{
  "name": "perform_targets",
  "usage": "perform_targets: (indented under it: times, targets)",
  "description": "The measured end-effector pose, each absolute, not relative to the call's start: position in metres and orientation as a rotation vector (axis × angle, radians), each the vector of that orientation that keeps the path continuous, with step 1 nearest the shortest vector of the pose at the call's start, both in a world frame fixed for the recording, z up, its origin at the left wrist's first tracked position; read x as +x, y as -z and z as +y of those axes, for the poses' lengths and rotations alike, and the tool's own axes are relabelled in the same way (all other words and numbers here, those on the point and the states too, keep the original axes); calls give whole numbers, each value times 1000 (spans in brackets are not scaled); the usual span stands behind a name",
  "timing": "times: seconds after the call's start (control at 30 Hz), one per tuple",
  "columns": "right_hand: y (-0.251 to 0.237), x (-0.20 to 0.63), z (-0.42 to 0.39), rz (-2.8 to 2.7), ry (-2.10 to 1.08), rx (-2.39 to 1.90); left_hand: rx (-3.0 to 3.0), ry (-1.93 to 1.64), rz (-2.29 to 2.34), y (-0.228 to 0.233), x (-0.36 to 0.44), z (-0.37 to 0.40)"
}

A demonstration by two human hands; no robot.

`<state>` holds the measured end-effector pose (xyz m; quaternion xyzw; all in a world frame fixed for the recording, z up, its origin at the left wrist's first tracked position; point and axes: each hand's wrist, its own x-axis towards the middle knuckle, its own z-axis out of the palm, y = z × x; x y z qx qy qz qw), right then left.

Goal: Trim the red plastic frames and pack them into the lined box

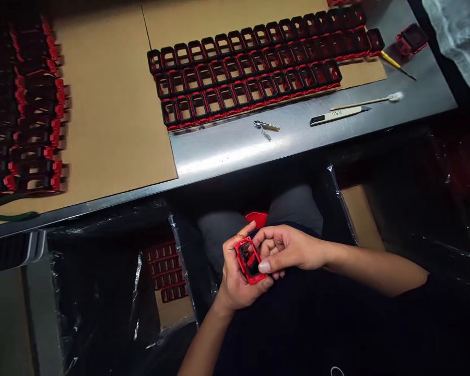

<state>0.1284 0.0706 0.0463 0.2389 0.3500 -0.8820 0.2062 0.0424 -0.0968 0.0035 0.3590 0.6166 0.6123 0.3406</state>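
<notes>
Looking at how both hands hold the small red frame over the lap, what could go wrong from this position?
1. The red frame is pinched by left hand and right hand above the lap, off the metal table; a slip might drop it out of sight.
2. The knife and tweezers lie loose near the table edge, so a reaching hand could knock them off.

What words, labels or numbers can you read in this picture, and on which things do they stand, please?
"A55" or "ASS", printed on the pale handle of the utility knife lying on the metal table; the middle characters are too small to settle.
No print shows on the red frame held by the left hand and right hand.
</notes>
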Motion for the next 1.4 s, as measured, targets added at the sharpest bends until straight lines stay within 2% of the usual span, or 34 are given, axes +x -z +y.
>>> perform_targets:
  times: [0.63, 1.07, 1.4]
  targets:
    - [-31, 131, 73, 781, 2616, 676, 1010, -1524, 1773, -1, 39, -92]
    - [-24, 134, 72, 753, 2578, 717, 1093, -1357, 1969, -6, 36, -91]
    - [-11, 139, 72, 601, 2647, 626, 1355, -1386, 2013, -12, 34, -84]
